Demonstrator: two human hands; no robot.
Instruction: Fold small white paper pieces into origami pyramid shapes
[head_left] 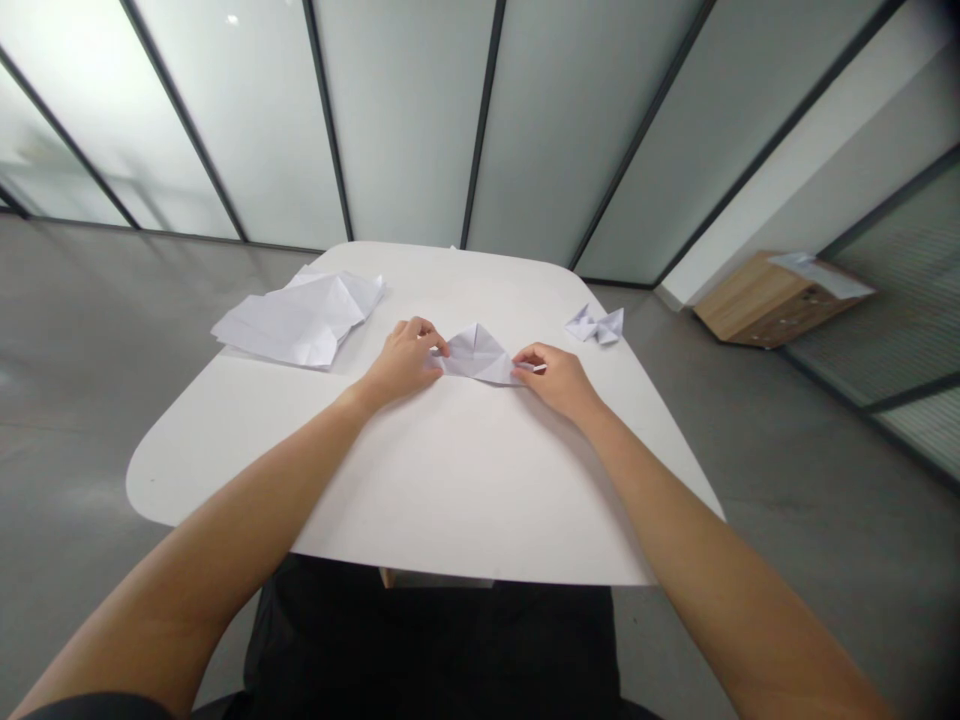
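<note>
Between my two hands is a folded sheet of white paper, with a pointed peak in its middle and creases running across it. My left hand pinches its left end between thumb and fingers. At the opposite end, my right hand grips the paper the same way, with a small white corner showing past the fingertips. The paper is held low, just over the white table; whether its lower edge touches the top I cannot tell. Parts of both ends are hidden by my fingers.
Creased white sheets lie in a pile at the table's left. A small folded paper shape sits near the right edge of the white table. Beyond stand frosted glass panels. A wooden cabinet is on the floor at right.
</note>
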